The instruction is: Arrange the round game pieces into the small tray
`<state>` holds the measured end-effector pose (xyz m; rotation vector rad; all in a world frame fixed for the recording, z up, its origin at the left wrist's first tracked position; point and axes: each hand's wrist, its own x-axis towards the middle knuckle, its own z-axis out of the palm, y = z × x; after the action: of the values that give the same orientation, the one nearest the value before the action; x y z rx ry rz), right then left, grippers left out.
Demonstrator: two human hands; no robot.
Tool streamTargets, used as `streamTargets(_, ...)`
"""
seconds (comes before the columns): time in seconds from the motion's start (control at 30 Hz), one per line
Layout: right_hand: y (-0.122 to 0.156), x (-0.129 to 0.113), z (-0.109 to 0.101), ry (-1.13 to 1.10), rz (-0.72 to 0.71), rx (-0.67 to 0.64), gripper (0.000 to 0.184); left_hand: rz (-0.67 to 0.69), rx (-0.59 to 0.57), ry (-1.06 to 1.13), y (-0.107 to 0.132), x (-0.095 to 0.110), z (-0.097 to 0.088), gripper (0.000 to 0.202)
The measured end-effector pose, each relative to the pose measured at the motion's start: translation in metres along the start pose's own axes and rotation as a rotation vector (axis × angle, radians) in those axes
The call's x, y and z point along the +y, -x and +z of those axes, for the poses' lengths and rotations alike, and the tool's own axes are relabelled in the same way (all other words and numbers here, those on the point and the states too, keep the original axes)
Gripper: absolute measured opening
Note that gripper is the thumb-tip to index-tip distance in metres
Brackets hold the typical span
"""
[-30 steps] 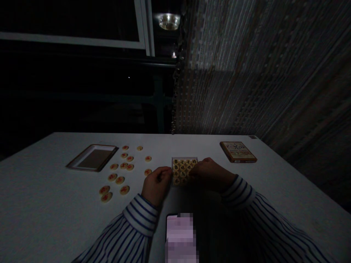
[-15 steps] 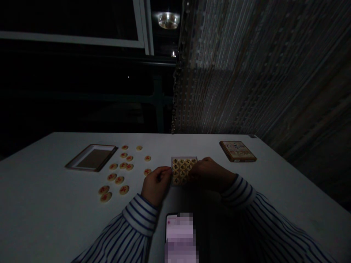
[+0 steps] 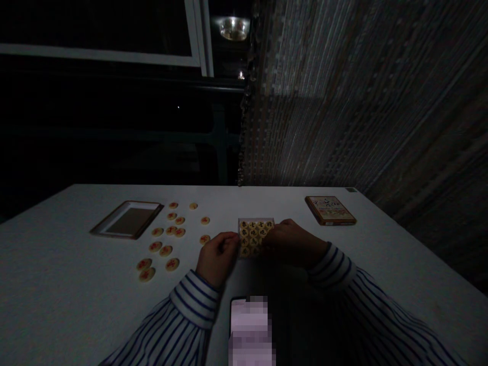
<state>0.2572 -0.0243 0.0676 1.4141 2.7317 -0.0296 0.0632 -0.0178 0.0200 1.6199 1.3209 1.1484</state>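
Note:
A small clear plastic box (image 3: 256, 220) lies on the table before me, holding rows of round xiangqi pieces (image 3: 253, 233) with black characters. My left hand (image 3: 218, 256) is closed at the box's left side, its thumb and finger pinched at the edge. Over the right side of the box is my right hand (image 3: 292, 243), fingers curled down onto the lower right pieces. Its fingertips are in shadow, and whatever they hold is hidden. To the left of my left hand, several loose xiangqi pieces with red characters (image 3: 165, 250) are scattered, a few overlapping.
On the white table (image 3: 76, 300), an open shallow box tray (image 3: 129, 218) lies at the left. A closed, printed box (image 3: 331, 209) sits at the back right. Nearest me is a phone (image 3: 238, 315), partly pixelated. A bead curtain (image 3: 312, 101) hangs behind the table.

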Motion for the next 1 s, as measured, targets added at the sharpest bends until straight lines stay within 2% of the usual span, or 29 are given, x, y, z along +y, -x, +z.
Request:
streamTargets(0.17,0.007,0.004,-0.007,-0.011,0.022,0.026,0.022,-0.014,-0.022,0.046,0.000,-0.001,0.000,0.023)
streamTargets(0.33,0.018,0.010,-0.014,0.007,0.039,-0.016,0.026,-0.015,-0.023,0.032,0.000,-0.002,0.000,0.024)
streamTargets(0.8,0.021,0.013,-0.015,-0.007,0.061,-0.031,0.025,-0.012,-0.019,0.022,0.000,0.001,-0.001,0.022)
streamTargets(0.9,0.020,0.009,-0.022,-0.001,0.083,0.046,0.025,0.018,-0.010,-0.013,0.000,-0.001,-0.001,0.022)
streamTargets(1.0,0.017,0.002,-0.030,-0.006,0.127,0.229,0.025,0.076,0.016,-0.110,0.001,-0.004,-0.001,0.025)
